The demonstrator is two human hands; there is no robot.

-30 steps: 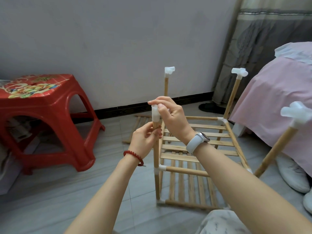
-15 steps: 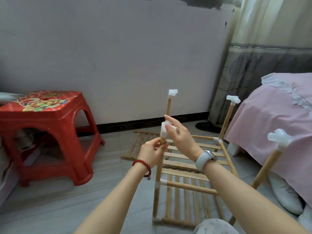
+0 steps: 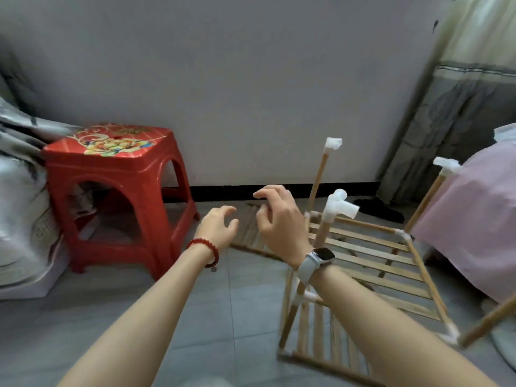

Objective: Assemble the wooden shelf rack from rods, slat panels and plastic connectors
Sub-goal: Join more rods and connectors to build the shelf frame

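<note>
Both hands (image 3: 275,219) off connector (image 3: 339,206), loosely open

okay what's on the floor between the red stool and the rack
In the head view, a loose slat panel lies flat on the floor tiles between the red stool and the rack, partly hidden behind both open hands.

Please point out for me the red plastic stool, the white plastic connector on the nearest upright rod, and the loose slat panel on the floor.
Red plastic stool (image 3: 111,146): head view, on its patterned seat.
White plastic connector (image 3: 339,208): head view, on its body atop the rod.
Loose wooden slat panel (image 3: 247,233): head view, on slats between the hands.
</note>
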